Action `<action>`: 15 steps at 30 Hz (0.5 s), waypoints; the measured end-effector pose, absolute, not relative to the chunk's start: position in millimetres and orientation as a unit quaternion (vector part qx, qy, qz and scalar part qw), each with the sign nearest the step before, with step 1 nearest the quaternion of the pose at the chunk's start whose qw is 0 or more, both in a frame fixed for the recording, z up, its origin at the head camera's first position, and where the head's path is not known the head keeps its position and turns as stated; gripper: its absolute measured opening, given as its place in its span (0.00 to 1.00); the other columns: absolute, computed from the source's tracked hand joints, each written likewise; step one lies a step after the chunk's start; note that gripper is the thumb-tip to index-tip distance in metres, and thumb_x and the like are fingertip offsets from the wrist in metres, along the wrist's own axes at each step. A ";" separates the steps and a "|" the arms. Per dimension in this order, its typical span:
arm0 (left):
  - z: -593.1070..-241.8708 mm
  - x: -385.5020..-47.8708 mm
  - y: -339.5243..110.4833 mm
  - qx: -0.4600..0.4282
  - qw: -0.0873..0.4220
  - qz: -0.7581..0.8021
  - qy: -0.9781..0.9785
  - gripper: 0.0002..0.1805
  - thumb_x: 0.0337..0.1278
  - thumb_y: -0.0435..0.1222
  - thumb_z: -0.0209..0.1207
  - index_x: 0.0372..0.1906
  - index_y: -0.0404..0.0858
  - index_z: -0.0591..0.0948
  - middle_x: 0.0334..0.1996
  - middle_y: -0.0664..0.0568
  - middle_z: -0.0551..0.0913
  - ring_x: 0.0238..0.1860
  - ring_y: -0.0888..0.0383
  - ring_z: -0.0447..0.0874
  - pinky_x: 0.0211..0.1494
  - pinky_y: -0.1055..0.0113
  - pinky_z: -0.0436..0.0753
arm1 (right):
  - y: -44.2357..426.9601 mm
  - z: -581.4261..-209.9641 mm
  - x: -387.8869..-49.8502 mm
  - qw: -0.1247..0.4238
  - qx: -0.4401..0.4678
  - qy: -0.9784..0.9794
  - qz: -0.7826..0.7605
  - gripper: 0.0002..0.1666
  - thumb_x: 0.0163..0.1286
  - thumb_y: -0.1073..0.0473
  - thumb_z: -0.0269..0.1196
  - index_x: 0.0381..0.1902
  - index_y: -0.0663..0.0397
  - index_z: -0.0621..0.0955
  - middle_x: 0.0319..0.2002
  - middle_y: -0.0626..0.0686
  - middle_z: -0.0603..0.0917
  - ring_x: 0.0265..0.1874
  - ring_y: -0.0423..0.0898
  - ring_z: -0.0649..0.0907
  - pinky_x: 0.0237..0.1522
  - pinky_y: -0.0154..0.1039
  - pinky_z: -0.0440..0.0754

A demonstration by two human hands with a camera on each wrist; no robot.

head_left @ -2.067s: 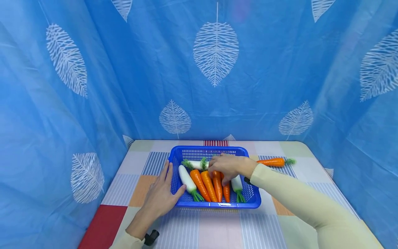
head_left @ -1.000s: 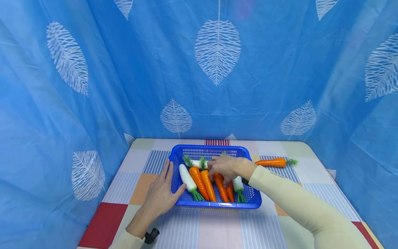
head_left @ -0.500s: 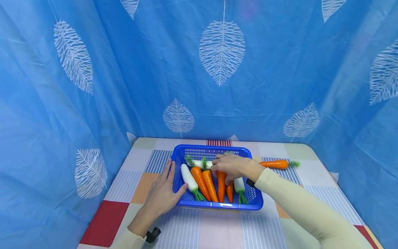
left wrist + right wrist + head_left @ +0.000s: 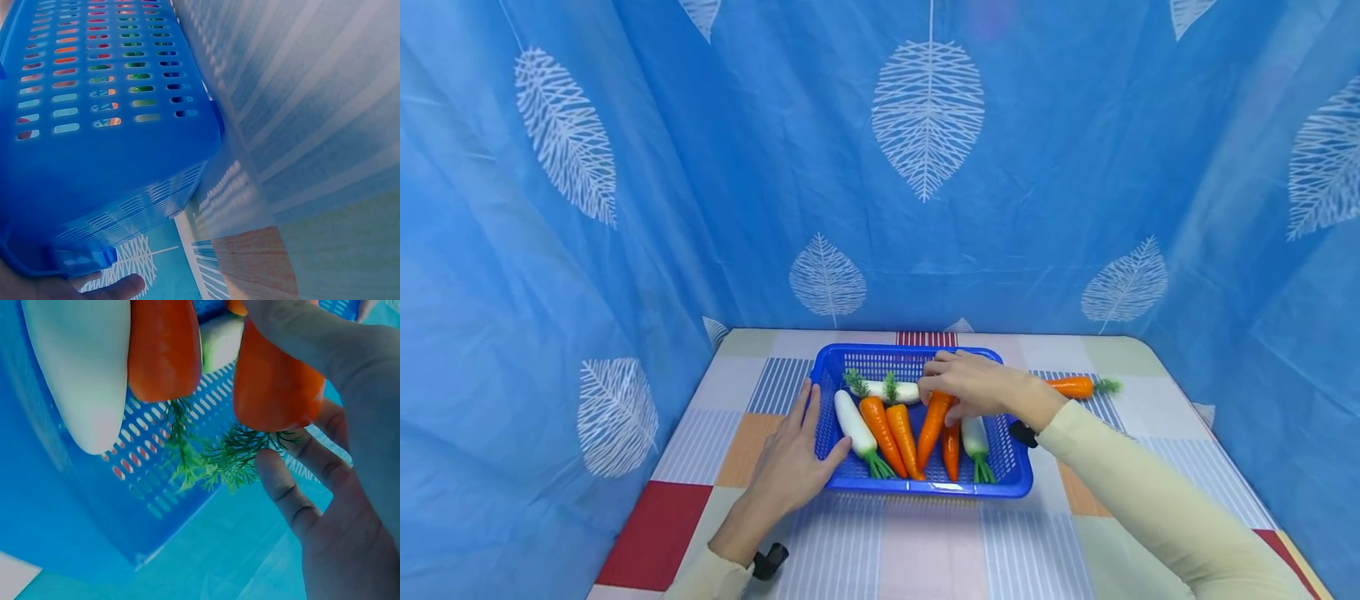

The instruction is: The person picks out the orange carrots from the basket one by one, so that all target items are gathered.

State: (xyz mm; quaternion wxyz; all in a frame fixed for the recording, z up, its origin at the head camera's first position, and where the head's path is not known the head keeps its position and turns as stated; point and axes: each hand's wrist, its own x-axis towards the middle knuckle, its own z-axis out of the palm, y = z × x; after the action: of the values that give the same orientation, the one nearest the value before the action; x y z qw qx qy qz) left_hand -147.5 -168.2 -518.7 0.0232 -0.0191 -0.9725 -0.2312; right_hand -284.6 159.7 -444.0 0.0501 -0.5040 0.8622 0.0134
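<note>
A blue basket (image 4: 925, 487) holds several carrots and white radishes. In the head view the left hand (image 4: 786, 454) lies with extended fingers along the basket's left rim, thumb at the near left corner. The right hand (image 4: 973, 385) grips a carrot (image 4: 934, 421) near its leafy end, above the basket's right half. From the right wrist view, this carrot (image 4: 272, 381) is between thumb and fingers, its green leaves hanging near the fingertips. Beside it lie another carrot (image 4: 164, 353) and a white radish (image 4: 87, 369). A radish (image 4: 853, 423) rests at the basket's left side.
One carrot (image 4: 1075, 387) with green leaves lies on the patterned tablecloth (image 4: 925, 550) right of the basket, partly behind the right forearm. Blue curtains (image 4: 1000, 208) with white leaf prints hang behind and at both sides of the table.
The right hand has moved up and slightly right with the carrot, whose leafy end has risen and tilts right. The left hand stays at the basket's left rim.
</note>
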 end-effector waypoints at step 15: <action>-519.2 -147.8 -166.9 -0.018 0.021 -0.232 -0.972 0.58 0.83 0.63 0.63 0.98 0.39 0.49 1.00 0.41 0.44 0.92 0.26 0.65 0.84 0.14 0.71 | 181.4 -436.2 -278.9 -0.059 -0.495 0.867 -0.029 0.23 0.72 0.45 0.85 0.59 0.36 0.88 0.58 0.47 0.91 0.59 0.52 0.85 0.69 0.57 0.90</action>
State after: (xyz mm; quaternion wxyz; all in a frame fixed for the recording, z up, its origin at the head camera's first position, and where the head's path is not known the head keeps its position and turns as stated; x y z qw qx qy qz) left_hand -147.8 -166.9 -519.2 0.0214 -0.0182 -0.9723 -0.2320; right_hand -278.9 181.4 -436.2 -0.0585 -0.4946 0.8666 -0.0291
